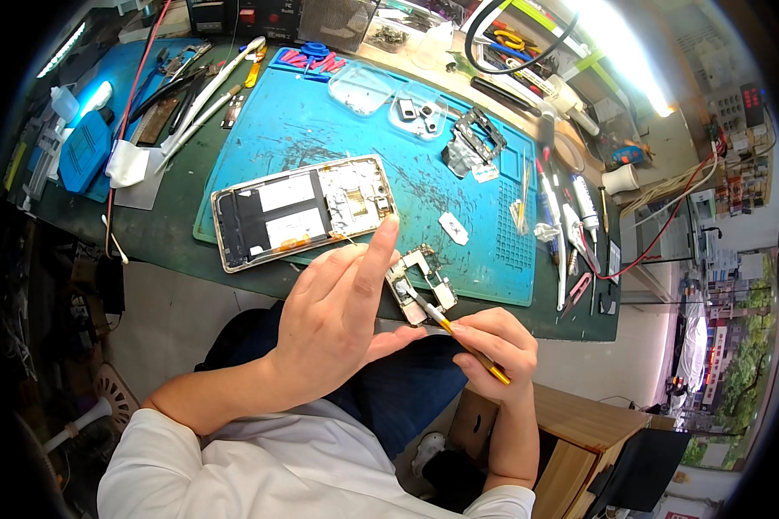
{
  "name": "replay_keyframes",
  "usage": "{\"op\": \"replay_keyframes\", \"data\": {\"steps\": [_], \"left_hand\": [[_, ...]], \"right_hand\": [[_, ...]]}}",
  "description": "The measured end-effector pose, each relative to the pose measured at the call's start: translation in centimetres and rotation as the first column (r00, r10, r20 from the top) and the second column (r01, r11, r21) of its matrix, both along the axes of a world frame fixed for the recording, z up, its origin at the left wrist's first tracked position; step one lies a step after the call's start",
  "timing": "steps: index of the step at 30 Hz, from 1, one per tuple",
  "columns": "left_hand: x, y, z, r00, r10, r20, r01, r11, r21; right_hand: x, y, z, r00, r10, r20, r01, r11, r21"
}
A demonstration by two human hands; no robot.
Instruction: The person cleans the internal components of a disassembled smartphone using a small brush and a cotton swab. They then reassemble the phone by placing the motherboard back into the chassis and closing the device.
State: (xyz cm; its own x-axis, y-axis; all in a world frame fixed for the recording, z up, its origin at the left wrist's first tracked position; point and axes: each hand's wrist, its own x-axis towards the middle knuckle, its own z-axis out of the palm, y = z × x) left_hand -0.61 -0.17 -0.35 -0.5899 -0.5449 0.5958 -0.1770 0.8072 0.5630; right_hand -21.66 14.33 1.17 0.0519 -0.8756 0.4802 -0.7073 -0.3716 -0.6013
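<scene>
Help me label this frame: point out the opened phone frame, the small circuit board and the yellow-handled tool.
Opened phone frame with white panels (pixel 303 213): head view, middle of its inside.
Small circuit board (pixel 421 281): head view, centre of the board.
Yellow-handled tool (pixel 472 350): head view, on its yellow shaft.

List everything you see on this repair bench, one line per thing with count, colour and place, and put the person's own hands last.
opened phone frame: one, gold rim with black and white inside, lying on the mat's near left part
circuit board: one, gold and dark, held over the mat's near edge
work mat: one, blue, middle of the bench
clear trays: two, transparent, far part of the mat, small parts in one
small white part: one, on the mat right of the phone frame
paper cup: one, white, right end of the bench
tweezers: one, yellow handle, tip on the board
left hand: holds the board, forefinger raised
right hand: grips the tweezers
</scene>
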Motion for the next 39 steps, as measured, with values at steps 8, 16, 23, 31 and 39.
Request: {"op": "replay_keyframes", "data": {"steps": [8, 16, 23, 31, 39], "left_hand": [[0.1, 0.2, -0.5, 1.000, -0.009, 0.023, 0.008, 0.999, 0.046], [0.0, 0.3, -0.7, 1.000, 0.010, 0.021, -0.010, 0.999, 0.032], [0.0, 0.3, -0.7, 0.999, 0.007, 0.034, -0.008, 0.999, 0.045], [0.0, 0.4, -0.5, 0.999, 0.010, 0.036, -0.012, 0.999, 0.041], [0.0, 0.3, -0.4, 1.000, 0.002, 0.023, -0.003, 0.999, 0.038]], "right_hand": [[0.1, -0.4, 0.2, 0.999, 0.027, -0.019, -0.027, 1.000, 0.015], [0.4, -1.0, 0.3, 1.000, 0.022, -0.012, -0.022, 1.000, -0.003], [0.3, -0.7, 0.4, 0.999, 0.018, -0.039, -0.017, 1.000, 0.025], [0.3, -0.7, 0.2, 0.999, 0.025, -0.032, -0.024, 1.000, 0.019], [0.1, 0.0, 0.0, 1.000, 0.009, 0.015, -0.009, 1.000, 0.020]]}}
